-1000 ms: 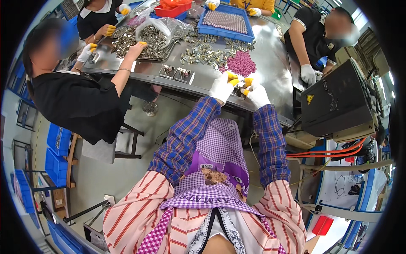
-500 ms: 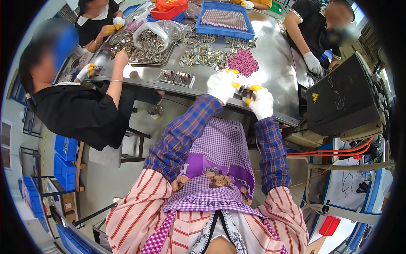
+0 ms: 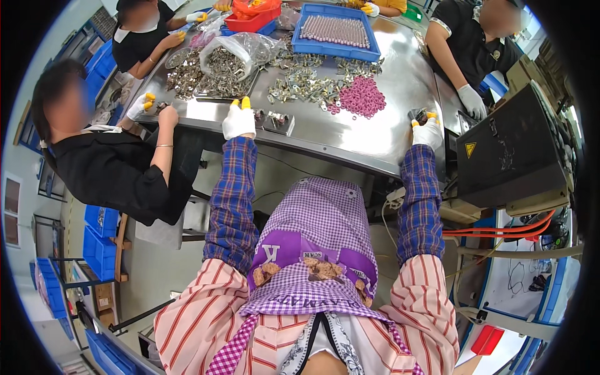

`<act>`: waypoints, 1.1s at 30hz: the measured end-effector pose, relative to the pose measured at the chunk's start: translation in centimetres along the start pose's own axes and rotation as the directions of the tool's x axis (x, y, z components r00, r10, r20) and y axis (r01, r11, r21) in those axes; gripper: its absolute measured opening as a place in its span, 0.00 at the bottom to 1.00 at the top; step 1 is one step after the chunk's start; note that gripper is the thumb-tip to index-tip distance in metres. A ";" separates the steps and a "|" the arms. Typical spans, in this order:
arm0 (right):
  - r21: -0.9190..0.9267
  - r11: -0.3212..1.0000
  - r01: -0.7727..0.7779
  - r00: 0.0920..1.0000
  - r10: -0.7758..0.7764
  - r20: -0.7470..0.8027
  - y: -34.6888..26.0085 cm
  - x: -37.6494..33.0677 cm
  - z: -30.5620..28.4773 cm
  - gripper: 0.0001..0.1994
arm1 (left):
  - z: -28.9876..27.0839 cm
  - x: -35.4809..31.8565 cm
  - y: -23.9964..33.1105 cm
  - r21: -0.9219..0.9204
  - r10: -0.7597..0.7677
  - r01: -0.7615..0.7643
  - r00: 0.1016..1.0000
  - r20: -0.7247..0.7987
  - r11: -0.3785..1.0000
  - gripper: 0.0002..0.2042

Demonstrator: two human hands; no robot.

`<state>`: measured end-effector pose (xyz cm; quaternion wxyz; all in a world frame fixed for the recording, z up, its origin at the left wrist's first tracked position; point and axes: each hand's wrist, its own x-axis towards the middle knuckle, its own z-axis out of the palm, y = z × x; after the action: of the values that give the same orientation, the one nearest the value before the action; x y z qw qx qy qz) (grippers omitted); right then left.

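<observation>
My left hand [image 3: 239, 122], in a white glove with yellow fingertips, is at the table's front edge with its fingers stretched out. It lies right beside two small shiny metal blocks [image 3: 279, 123] and partly covers the left one; whether it touches that block I cannot tell. Far to the right, my right hand [image 3: 427, 132], gloved the same way, grips a small dark metal part [image 3: 417, 115] between its fingertips over the table's right front corner. Between my hands, farther back, lie a heap of pink rings [image 3: 362, 98] and loose metal fittings [image 3: 297, 85].
A blue tray [image 3: 337, 52] of rod-like parts stands at the back. Left of it are a plastic bag [image 3: 240, 53] of metal pieces and a red bin [image 3: 253, 20]. A black box [image 3: 509, 147] stands at right. Co-workers sit left [image 3: 119, 169] and far right [image 3: 472, 47].
My hands have parted: the left went left to the metal blocks, the right went right with the dark metal part. The near-left co-worker's hand has drawn back from the heap of metal pieces.
</observation>
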<state>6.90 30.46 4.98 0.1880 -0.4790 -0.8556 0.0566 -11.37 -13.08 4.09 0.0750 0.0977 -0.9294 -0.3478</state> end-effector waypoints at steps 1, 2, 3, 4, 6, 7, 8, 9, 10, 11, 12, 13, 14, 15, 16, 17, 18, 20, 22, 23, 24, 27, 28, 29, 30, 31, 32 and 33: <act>-0.001 1.000 0.002 1.000 -0.002 0.001 0.1 0.1 0.2 0.19 | 0.1 -0.8 0.4 0.009 0.008 -0.009 1.000 0.020 1.000 0.22; -0.002 1.000 0.001 1.000 -0.001 0.001 0.3 0.3 0.4 0.19 | 0.0 -2.1 1.4 0.018 0.019 -0.020 0.999 0.040 1.000 0.21; -0.002 1.000 0.001 1.000 -0.001 -0.001 0.4 0.4 0.4 0.19 | -0.1 -3.2 2.3 0.025 0.029 -0.031 0.998 0.059 0.999 0.20; -0.003 1.000 0.000 1.000 0.000 -0.002 0.5 0.4 0.5 0.20 | 0.2 -3.8 3.1 0.032 0.041 -0.043 0.996 0.080 0.999 0.19; 0.006 1.000 0.009 1.000 -0.009 -0.002 0.0 0.2 0.3 0.20 | 2.5 -4.5 3.1 -0.040 0.110 -0.105 0.986 0.126 0.994 0.18; 0.011 1.000 0.017 1.000 -0.017 -0.003 -0.3 0.1 0.1 0.20 | 4.1 -4.7 2.6 -0.117 0.181 -0.162 0.969 0.170 0.980 0.18; 0.013 1.000 0.022 1.000 -0.022 -0.004 -0.3 0.0 -0.1 0.20 | 5.3 -5.1 2.4 -0.196 0.256 -0.216 0.943 0.210 0.956 0.17; 0.016 1.000 0.027 1.000 -0.027 -0.006 -0.5 -0.1 -0.3 0.20 | 6.1 -5.0 2.0 -0.277 0.333 -0.264 0.911 0.243 0.924 0.16; 0.012 1.000 0.022 1.000 -0.022 -0.009 -0.3 -0.2 -0.5 0.20 | 6.1 -4.9 2.6 -0.280 0.337 -0.266 0.909 0.247 0.922 0.16; 0.005 1.000 0.014 1.000 -0.014 0.004 -0.3 -0.3 -0.5 0.20 | 6.0 -4.5 3.3 -0.160 0.394 -0.368 0.902 0.179 0.916 0.15; -0.001 1.000 0.010 1.000 -0.010 0.016 -0.5 -0.5 -0.7 0.19 | 5.6 -4.0 4.1 -0.030 0.454 -0.454 0.883 0.115 0.890 0.14; -0.007 1.000 0.006 1.000 -0.005 0.029 -0.6 -0.6 -0.9 0.19 | 5.2 -3.5 4.9 0.105 0.518 -0.521 0.854 0.058 0.847 0.13; -0.013 1.000 0.002 0.999 -0.002 0.042 -0.6 -0.6 -1.1 0.19 | 5.0 -3.1 5.5 0.242 0.582 -0.567 0.813 0.011 0.787 0.12; -0.012 1.000 0.002 0.999 -0.001 0.037 -0.5 -0.4 -1.1 0.19 | 5.0 -2.5 5.7 0.239 0.585 -0.569 0.811 0.007 0.787 0.12; -0.028 1.000 -0.004 0.999 0.005 0.047 -0.3 -0.3 -0.9 0.19 | 4.8 -1.9 5.9 0.301 0.615 -0.593 0.788 0.028 0.747 0.11; -0.045 0.999 -0.008 0.998 0.010 0.058 -0.3 -0.2 -0.8 0.19 | 4.7 -1.4 5.9 0.362 0.641 -0.613 0.766 0.051 0.703 0.10; -0.062 0.998 -0.010 0.997 0.014 0.069 -0.2 -0.2 -0.6 0.20 | 4.6 -1.0 5.9 0.420 0.664 -0.628 0.744 0.077 0.655 0.09; -0.081 0.997 -0.016 0.996 0.022 0.084 -0.2 0.0 -0.5 0.20 | 4.5 -1.2 6.0 0.475 0.684 -0.642 0.721 0.110 0.602 0.08; -0.071 0.997 -0.012 0.998 0.017 0.065 -0.3 -0.1 -0.7 0.20 | 4.5 -3.2 6.0 0.305 0.646 -0.630 0.761 0.058 0.715 0.08; -0.067 0.998 -0.010 0.998 0.014 0.054 -0.3 -0.2 -0.9 0.21 | 4.4 -4.5 6.0 0.212 0.622 -0.614 0.782 0.035 0.760 0.08; -0.064 0.998 -0.007 0.999 0.010 0.043 -0.2 -0.3 -0.9 0.21 | 4.5 -5.7 6.1 0.116 0.594 -0.592 0.804 0.017 0.798 0.08; -0.073 0.997 0.003 0.998 0.002 0.059 -0.2 0.1 -0.3 0.22 | 6.0 -8.8 6.3 -0.260 0.379 -0.323 0.903 0.202 0.910 0.09; -0.077 0.997 0.004 0.998 0.001 0.065 -0.2 0.3 -0.1 0.23 | 6.5 -9.7 6.6 -0.413 0.289 -0.141 0.902 0.321 0.900 0.10; -0.080 0.997 0.005 0.997 0.000 0.071 -0.2 0.5 0.1 0.23 | 6.9 -10.3 6.8 -0.529 0.217 0.060 0.869 0.446 0.846 0.11; -0.083 0.997 0.004 0.998 0.002 0.071 0.0 0.6 0.3 0.23 | 6.8 -11.0 7.3 -0.530 0.218 0.061 0.867 0.448 0.846 0.11; -0.086 0.996 0.007 0.998 -0.001 0.066 0.1 0.8 0.5 0.23 | 6.6 -11.6 8.0 -0.470 0.217 0.016 0.873 0.437 0.882 0.12; -0.092 0.996 0.009 0.998 -0.004 0.062 0.3 0.8 0.6 0.23 | 6.2 -12.3 8.7 -0.407 0.218 -0.028 0.877 0.428 0.913 0.12; -0.096 0.995 0.011 0.998 -0.005 0.057 0.6 0.9 0.7 0.24 | 5.8 -12.8 9.3 -0.341 0.221 -0.073 0.881 0.418 0.937 0.13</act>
<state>6.68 31.56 4.36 0.1405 -0.4822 -0.8642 0.0282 -1.32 0.48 4.98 -0.1009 -0.0704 -0.8584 -0.4981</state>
